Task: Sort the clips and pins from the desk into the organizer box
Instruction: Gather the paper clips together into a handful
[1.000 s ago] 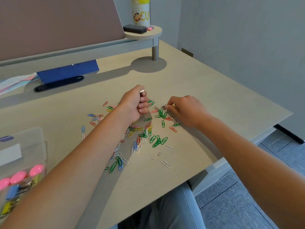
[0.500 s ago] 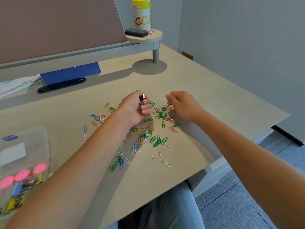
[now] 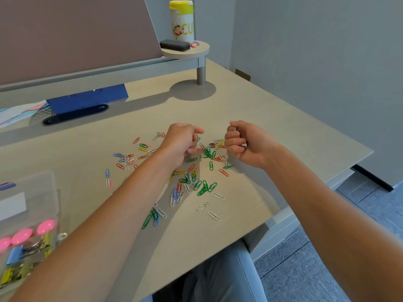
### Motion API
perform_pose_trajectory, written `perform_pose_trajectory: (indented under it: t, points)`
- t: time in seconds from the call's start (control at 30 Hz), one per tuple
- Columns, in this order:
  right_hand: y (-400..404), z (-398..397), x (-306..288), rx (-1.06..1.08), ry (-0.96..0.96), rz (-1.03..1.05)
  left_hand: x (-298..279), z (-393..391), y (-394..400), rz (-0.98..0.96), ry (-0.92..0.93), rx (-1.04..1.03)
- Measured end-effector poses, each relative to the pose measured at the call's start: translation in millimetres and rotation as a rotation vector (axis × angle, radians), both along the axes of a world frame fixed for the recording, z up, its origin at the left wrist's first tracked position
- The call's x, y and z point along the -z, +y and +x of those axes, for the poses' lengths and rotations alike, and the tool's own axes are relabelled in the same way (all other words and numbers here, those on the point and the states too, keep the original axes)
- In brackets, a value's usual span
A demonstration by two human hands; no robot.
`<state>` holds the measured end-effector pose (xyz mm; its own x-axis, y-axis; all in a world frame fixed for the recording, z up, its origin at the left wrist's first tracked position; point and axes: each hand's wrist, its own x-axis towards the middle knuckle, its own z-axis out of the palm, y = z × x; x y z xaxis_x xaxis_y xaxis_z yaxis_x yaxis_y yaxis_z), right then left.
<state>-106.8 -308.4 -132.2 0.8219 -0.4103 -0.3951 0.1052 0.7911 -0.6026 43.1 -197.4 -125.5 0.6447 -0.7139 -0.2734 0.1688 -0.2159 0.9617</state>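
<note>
Several coloured paper clips (image 3: 192, 177) lie scattered across the middle of the beige desk (image 3: 272, 118). My left hand (image 3: 182, 141) hovers over the far side of the pile with its fingers curled and the index finger partly out; nothing shows inside it. To its right, my right hand (image 3: 242, 143) is raised in a fist, gripping a small grey metal piece (image 3: 234, 128) that pokes out at the top. A tight bunch of clips (image 3: 218, 144) sits just by its fingers. The clear organizer box (image 3: 43, 192) stands at the lower left, holding pink pins and binder clips.
A blue box (image 3: 87, 101) and a black oval slot (image 3: 75, 114) sit at the back left. A round raised shelf (image 3: 185, 53) carries a yellow-lidded bottle (image 3: 182, 20) and a black eraser (image 3: 174, 45). The desk's front and right edges are close.
My right hand lifted off the clip pile and turned into an upright fist with a grey piece showing. The silver piece seen atop my left fist is no longer visible. The view shifted slightly.
</note>
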Motion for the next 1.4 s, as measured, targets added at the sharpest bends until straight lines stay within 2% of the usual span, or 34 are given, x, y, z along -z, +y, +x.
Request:
perform_pose_trajectory:
  t: [0.13,0.2,0.33,0.67,0.73,0.9,1.0,1.07,1.1,1.27,1.4]
  points:
    - [-1,-11,2,0.046,-0.056,0.048,4,-4,-3,0.153,-0.648,0.114]
    - [-3,-12,4,0.066,-0.037,0.006,8,-4,-5,0.200,-0.883,0.177]
    - [-3,-13,9,0.067,0.012,-0.032,14,-6,-11,0.339,-1.061,0.232]
    - [1,-11,11,0.102,0.152,-0.155,7,-12,-15,0.362,-1.160,0.219]
    - [2,-12,10,0.114,0.172,-0.175,0,-8,-14,0.381,-1.290,0.271]
    - [8,-9,4,0.130,0.201,-0.215,-18,1,-6,0.506,-1.845,0.531]
    - [15,-4,1,0.130,0.206,-0.237,-20,4,0,0.531,-1.942,0.571]
    - [21,-1,0,0.130,0.199,-0.245,-18,7,7,0.505,-1.842,0.535]
    - [24,0,-1,0.127,0.192,-0.242,-16,8,12,0.482,-1.719,0.502]
    - [46,10,-3,0.115,0.144,-0.146,-10,9,53,0.258,-0.842,0.295]
    - [74,23,-6,0.086,0.111,-0.113,-15,8,102,-0.071,0.123,0.141]
